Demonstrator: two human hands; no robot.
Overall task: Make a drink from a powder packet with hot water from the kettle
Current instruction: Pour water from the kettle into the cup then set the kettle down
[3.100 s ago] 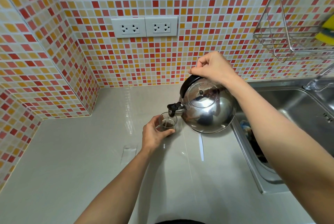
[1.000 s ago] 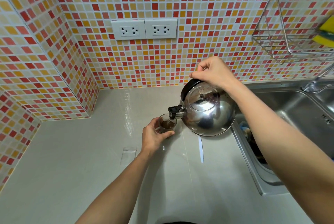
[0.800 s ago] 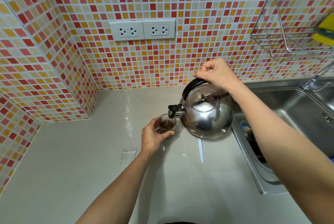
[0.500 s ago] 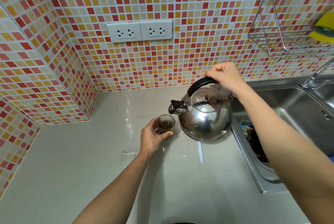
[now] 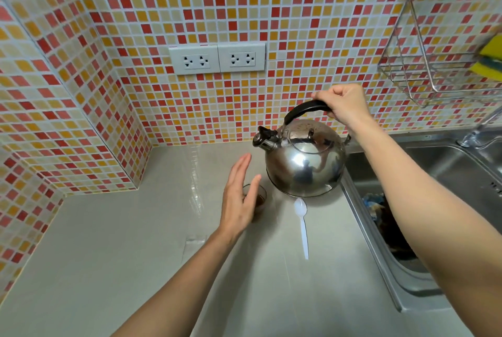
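Note:
A shiny steel kettle (image 5: 305, 162) hangs level over the countertop, its spout pointing left. My right hand (image 5: 343, 104) is shut on its black handle. A small clear glass (image 5: 261, 198) with dark brown liquid stands on the counter just left of and below the kettle. My left hand (image 5: 240, 196) hovers open in front of the glass, fingers spread, hiding most of it and not gripping it. A white plastic spoon (image 5: 303, 224) lies on the counter under the kettle's near side.
An empty clear packet (image 5: 193, 248) lies flat on the grey countertop (image 5: 108, 255). A steel sink (image 5: 448, 187) with something dark in it is at the right. A wire rack (image 5: 434, 64) holding a yellow sponge hangs on the tiled wall. Two sockets (image 5: 217, 59) sit above.
The kettle has tipped back upright and moved right, away from the glass. My left hand has let go of the glass and opened. The spoon has come into view.

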